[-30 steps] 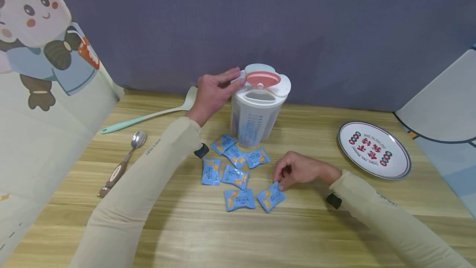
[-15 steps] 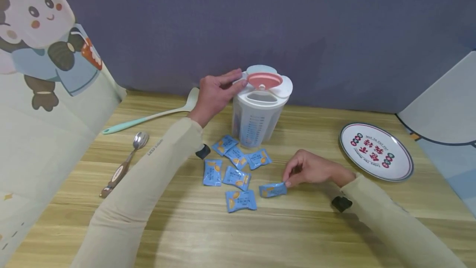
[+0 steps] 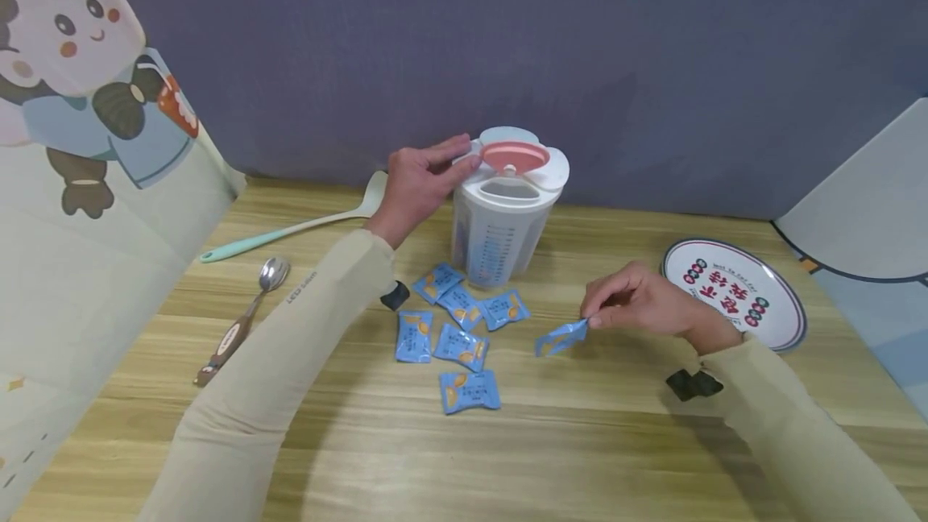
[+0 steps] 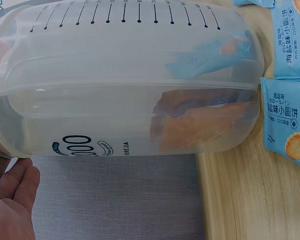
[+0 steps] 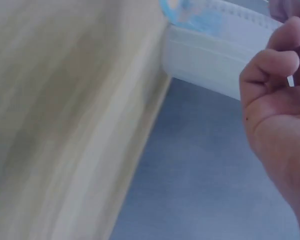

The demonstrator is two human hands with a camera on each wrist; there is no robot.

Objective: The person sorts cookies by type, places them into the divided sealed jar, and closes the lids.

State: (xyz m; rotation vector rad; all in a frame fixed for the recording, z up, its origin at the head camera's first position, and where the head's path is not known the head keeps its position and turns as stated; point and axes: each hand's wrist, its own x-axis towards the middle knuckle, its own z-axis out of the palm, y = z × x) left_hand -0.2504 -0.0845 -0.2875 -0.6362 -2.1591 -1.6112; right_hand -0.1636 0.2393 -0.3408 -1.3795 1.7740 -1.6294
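Note:
In the head view my right hand [image 3: 641, 304] pinches a blue biscuit packet [image 3: 561, 338] by one end, above the table. Its fingers are curled in the right wrist view, where only a sliver of blue shows at the top edge. My left hand [image 3: 416, 184] rests with fairly straight fingers and thumb at the left edge of the white lid of a clear storage container [image 3: 500, 244]. A pink-rimmed flap [image 3: 516, 155] stands raised on that lid, behind an opening. Through the wall, the left wrist view shows a blue packet [image 4: 215, 57] and an orange-brown wrapper [image 4: 200, 122] inside.
Several blue biscuit packets [image 3: 461, 347] lie in front of the container. A ladle [image 3: 312, 220] and a brown-handled spoon [image 3: 250, 308] lie on the left. On the right is a white plate [image 3: 779, 292], partly behind my right hand. A grey-blue wall [image 3: 652, 63] rises behind the table.
My right hand has lifted the packet off the table and carried it right and towards the back. My left hand stays at the lid.

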